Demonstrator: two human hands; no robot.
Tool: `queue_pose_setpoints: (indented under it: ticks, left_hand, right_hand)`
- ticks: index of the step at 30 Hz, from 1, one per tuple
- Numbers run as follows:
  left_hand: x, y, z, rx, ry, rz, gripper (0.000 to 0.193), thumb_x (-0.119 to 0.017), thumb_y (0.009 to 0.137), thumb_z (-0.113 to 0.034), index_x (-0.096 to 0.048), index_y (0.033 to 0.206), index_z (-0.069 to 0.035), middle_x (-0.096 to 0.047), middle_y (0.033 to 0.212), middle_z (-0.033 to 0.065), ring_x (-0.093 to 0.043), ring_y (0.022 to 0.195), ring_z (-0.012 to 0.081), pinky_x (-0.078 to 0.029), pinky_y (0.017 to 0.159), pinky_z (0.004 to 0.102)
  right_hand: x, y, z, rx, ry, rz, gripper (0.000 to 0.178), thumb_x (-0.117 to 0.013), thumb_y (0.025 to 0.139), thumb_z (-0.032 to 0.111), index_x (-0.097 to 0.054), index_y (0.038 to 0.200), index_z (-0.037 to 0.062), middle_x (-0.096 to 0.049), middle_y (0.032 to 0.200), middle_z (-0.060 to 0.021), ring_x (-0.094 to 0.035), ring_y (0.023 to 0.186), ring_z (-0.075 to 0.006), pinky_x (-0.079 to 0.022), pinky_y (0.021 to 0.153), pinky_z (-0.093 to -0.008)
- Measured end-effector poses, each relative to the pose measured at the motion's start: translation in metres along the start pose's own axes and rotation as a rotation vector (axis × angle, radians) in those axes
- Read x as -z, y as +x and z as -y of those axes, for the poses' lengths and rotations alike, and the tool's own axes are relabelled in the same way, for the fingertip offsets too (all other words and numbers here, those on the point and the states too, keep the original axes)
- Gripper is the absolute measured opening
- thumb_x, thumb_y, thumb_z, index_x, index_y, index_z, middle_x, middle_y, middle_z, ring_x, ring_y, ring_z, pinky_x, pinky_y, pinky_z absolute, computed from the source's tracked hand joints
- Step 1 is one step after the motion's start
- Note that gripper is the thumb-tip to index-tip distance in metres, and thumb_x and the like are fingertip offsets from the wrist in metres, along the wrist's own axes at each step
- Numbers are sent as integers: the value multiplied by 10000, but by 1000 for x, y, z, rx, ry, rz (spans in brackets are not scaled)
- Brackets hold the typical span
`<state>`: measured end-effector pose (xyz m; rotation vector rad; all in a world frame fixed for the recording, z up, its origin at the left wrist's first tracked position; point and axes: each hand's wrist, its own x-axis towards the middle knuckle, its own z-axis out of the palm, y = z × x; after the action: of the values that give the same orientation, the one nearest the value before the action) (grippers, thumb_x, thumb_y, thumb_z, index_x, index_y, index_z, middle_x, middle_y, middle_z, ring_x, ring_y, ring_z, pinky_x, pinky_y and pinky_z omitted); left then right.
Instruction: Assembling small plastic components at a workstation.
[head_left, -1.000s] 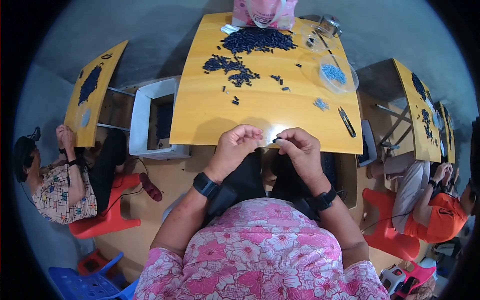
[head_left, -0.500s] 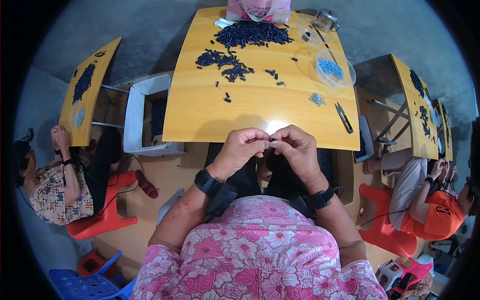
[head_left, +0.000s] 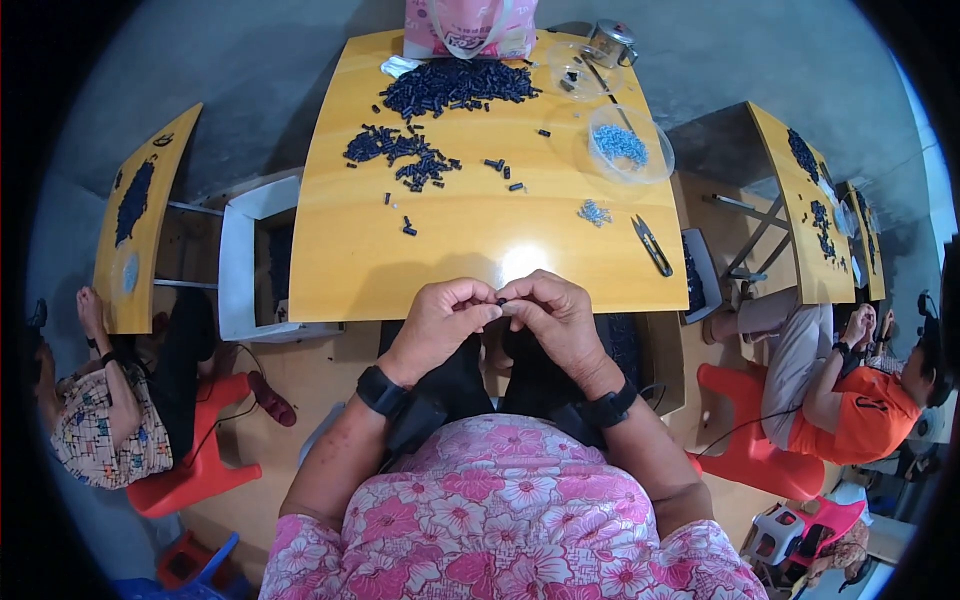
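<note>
Yellow tabletop (head_left: 520, 215) — small black piece (head_left: 501, 301) near its front edge, between both hands (head_left: 437, 328) (head_left: 555, 312) — fingertips together, pinched on it

Our apparel: pink-and-white floral short-sleeved top (head_left: 510, 510), dark trousers (head_left: 458, 382), broad black left wristband (head_left: 380, 390), matching right wristband (head_left: 610, 404).

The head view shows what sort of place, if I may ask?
Probably a small hand-work workshop: dark parts lie heaped on the yellow table, a clear tub holds blue pieces, and people sit at similar tables on both sides.
</note>
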<state>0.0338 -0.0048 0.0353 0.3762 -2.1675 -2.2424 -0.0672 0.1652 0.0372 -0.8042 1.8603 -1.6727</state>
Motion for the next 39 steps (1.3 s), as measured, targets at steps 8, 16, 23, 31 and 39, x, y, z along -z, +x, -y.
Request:
queue_pose_setpoints:
  ticks: [8, 16, 23, 31, 39]
  left_hand:
    - [2, 19, 8, -125, 264, -159, 64, -681, 858, -46, -673, 899, 4, -631, 806, 3, -562, 713, 51, -462, 650, 211]
    - [3, 19, 5, -105, 299, -167, 54, -678, 833, -29, -678, 882, -7, -616, 786, 22, -542, 673, 67, -447, 627, 221]
    - [5, 18, 7, -100, 279, -173, 68, -697, 823, -50, -689, 880, -13, -664, 831, 96, -655, 770, 210, -507, 706, 309]
    - [4, 20, 7, -145, 269, -163, 78, -697, 816, -56, -673, 873, -7, -662, 820, 121, -652, 772, 255, -513, 709, 340]
    - [2, 19, 11, -159, 299, -180, 96, -698, 815, -88, -672, 870, -14, -665, 812, 118, -655, 769, 257, -514, 714, 340]
  right_hand:
    - [25, 20, -14, 12, -281, -148, 122, -674, 818, 15, -723, 930, 22, -684, 844, -107, -658, 786, -206, -517, 741, -299]
    - [39, 94, -14, 45, -544, -338, 142, -654, 816, 92, -704, 894, -15, -681, 892, -189, -655, 840, -339, -518, 761, -395]
    - [26, 125, -16, 34, -767, -302, 135, -621, 818, 129, -719, 866, 50, -656, 889, -193, -627, 847, -386, -510, 762, -437]
    - [26, 122, -20, 83, -837, -344, 103, -595, 817, 96, -690, 815, 55, -630, 865, -167, -632, 788, -377, -523, 714, -460]
    - [20, 96, -34, 347, -1248, -100, 56, -599, 783, 66, -549, 807, 58, -554, 831, -146, -614, 705, -361, -533, 602, -434]
